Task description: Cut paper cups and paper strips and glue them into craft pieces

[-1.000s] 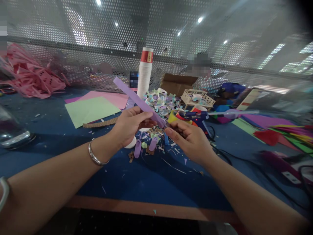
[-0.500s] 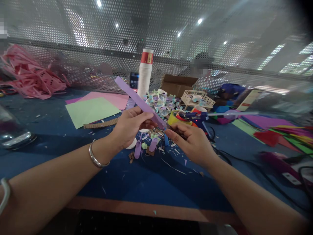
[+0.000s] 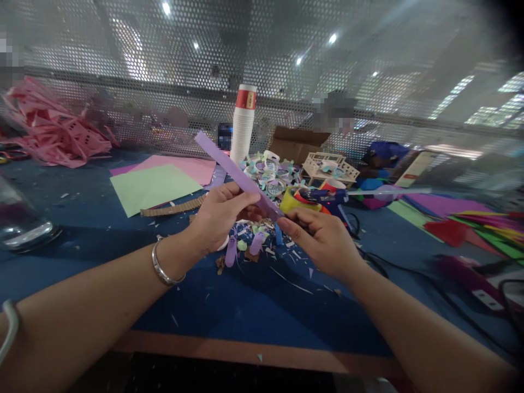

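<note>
Covering most of the lower view, the blue worktop (image 3: 262, 314) carries a tall stack of paper cups (image 3: 242, 131) behind the work and a glue gun (image 3: 333, 197) beyond the right hand (image 3: 323, 240). That hand is curled at the lower end of a purple strip (image 3: 231, 166); its fingertips are partly hidden, so I cannot tell whether it pinches the paper or some small thing. The left hand (image 3: 219, 215) grips the strip between thumb and fingers, the far end sticking up, tilted, clear of the worktop. The step in hand looks like fine work at that lower end; the next move would call for a steady left grip and precise right fingertips. Below lie two purple cut-outs (image 3: 231, 252) and, smallest, paper scraps (image 3: 310, 273).
</note>
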{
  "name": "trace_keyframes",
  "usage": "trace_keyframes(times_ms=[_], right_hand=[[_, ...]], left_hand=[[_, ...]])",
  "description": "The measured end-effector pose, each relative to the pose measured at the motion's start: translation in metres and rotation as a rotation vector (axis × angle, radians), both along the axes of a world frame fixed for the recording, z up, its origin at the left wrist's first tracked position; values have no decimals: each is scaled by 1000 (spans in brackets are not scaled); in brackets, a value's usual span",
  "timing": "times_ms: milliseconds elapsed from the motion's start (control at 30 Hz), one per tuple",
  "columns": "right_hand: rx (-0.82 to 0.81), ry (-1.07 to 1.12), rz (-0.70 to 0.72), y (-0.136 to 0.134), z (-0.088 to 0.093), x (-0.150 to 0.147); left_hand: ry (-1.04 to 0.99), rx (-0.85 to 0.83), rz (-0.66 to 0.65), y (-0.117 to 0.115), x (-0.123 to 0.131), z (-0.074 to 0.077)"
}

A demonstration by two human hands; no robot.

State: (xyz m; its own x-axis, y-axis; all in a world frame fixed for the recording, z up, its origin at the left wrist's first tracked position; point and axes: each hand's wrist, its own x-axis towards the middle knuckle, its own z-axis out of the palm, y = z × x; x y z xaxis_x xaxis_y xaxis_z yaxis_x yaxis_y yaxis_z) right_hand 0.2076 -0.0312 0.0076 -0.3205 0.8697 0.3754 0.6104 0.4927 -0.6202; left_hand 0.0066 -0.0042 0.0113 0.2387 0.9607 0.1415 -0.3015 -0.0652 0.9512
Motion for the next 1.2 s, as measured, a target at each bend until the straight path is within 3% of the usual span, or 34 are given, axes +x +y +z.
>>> trace_keyframes(times_ms=[367,633,1200], right_hand=[[5,1,1,0,0,3],[2,-19,-15,3,-2,5],[12,-18,-20,2,-2,5]], left_hand=[[5,-44,-79,-2,-2,2],[19,-82,-161,-1,-2,-6],[28,-105,-218,2,-5,-6]])
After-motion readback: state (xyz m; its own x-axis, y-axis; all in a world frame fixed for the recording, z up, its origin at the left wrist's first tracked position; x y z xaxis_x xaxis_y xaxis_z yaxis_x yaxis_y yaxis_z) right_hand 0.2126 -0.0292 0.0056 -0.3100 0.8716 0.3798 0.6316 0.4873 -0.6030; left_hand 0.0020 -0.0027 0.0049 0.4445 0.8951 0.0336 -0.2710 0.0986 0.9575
